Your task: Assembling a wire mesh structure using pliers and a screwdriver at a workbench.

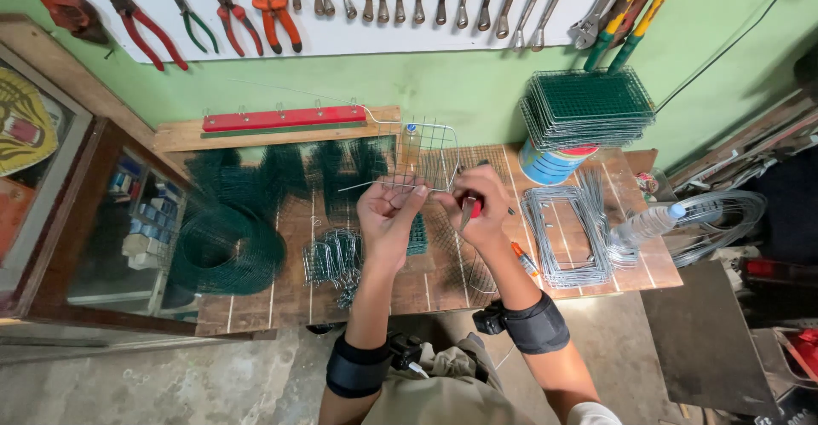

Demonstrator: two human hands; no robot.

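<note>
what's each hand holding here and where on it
The left hand pinches the silver wire mesh panel at its lower edge; the right hand grips a red-handled tool by its handle.

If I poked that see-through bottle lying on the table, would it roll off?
The bottle lies on its side near the table's right edge, so a poke would probably roll it. It looks like thin clear plastic, so likely light and squashy. The wire frames beside it might stop it rolling left.
</note>
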